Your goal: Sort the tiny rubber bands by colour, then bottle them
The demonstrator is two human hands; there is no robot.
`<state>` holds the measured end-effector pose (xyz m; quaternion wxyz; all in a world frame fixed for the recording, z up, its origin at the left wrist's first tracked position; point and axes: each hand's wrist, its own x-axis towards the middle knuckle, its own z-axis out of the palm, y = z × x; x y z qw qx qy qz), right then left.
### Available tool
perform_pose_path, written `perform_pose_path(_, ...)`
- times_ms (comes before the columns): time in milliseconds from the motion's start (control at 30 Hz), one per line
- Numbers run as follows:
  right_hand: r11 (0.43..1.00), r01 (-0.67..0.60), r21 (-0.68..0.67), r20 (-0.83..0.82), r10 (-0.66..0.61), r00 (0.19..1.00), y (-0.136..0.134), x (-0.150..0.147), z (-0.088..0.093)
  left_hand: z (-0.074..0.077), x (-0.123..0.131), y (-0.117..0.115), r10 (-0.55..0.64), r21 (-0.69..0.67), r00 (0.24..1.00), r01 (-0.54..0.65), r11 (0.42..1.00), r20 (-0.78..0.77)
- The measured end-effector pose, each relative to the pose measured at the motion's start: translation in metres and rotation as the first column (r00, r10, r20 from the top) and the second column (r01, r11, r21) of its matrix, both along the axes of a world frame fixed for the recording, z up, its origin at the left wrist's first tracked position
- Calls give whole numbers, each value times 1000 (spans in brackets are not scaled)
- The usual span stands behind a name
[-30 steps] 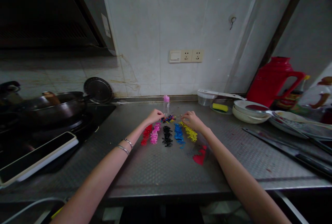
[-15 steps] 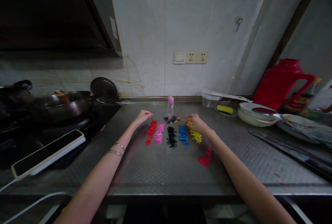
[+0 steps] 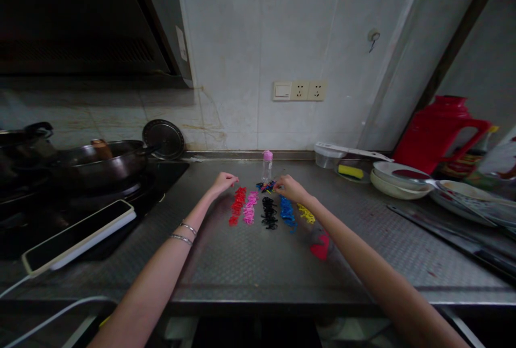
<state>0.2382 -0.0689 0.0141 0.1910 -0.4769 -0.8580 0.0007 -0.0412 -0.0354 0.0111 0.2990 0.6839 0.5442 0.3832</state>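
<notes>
Small rubber bands lie sorted by colour in rows on the steel counter: red [image 3: 237, 206], pink [image 3: 250, 208], black [image 3: 269, 214], blue [image 3: 287, 212] and yellow [image 3: 307, 214]. Behind them a small mixed-colour heap of bands [image 3: 265, 187] sits at the foot of a clear bottle with a pink cap [image 3: 267, 166]. My left hand [image 3: 223, 182] hovers beyond the red row, thumb and fingers pinched; what they hold, if anything, is too small to see. The fingertips of my right hand [image 3: 292, 189] are closed together at the heap's right edge, their contents hidden. That forearm passes over the yellow row's right side.
A red heart-shaped piece [image 3: 320, 247] lies near my right forearm. Stacked bowls [image 3: 399, 184], a yellow sponge [image 3: 350, 171], a long dark knife-like utensil [image 3: 443, 235] and a red thermos [image 3: 439, 133] stand right. Left are a phone [image 3: 80, 235] and a pan [image 3: 100, 162] on the stove.
My right hand has moved left from above the yellow row to the mixed heap. My left hand stays beyond the red row. The whole view has shifted slightly.
</notes>
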Motion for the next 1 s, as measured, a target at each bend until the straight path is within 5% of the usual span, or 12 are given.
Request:
perform_pose_path(233, 983, 163, -79, 115, -153, 981, 1, -20, -7, -4, 4, -2, -26, 25, 1000, 26, 999, 0)
perform_pose_path(533, 978, 200, -57, 109, -193, 975, -3, -21, -4, -1, 9, -8, -31, 29, 999, 31, 999, -12)
perform_pose_path(767, 970, 237, -49, 48, -235, 971, 6, 8, 6, -2, 8, -7, -33, 26, 999, 33, 999, -12)
perform_pose_path(1000, 949, 304, -80, -7, -306, 952, 10, 44, -3, -4, 9, -7, -34, 25, 999, 35, 999, -12)
